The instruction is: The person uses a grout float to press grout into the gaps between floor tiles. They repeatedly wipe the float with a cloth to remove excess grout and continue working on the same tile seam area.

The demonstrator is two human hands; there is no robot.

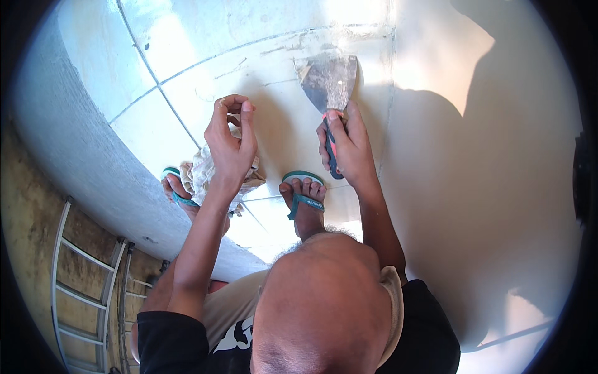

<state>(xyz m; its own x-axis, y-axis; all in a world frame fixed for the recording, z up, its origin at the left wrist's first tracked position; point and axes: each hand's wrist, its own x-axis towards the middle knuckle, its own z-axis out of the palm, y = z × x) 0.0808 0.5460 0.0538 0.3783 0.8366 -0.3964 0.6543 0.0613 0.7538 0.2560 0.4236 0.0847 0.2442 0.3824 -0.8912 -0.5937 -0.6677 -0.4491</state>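
In my right hand (349, 144) is a putty knife (330, 84), gripped by its black and red handle. Its wide, stained metal blade points away from me over the pale tiles (274, 53), close to a smeared joint line; whether the edge touches cannot be told. My left hand (232, 140) is raised to the left of the knife, fingers curled and thumb tip against them. Anything between those fingertips is too small to make out. A crumpled, light cloth (200, 171) shows beneath and beside my left wrist.
My feet in green flip-flops (302, 202) stand on the tiles. A raised grey ledge (99, 143) curves along the left. Beyond it lies a metal ladder (81, 287). A broad, smooth, shaded surface (461, 187) extends on the right.
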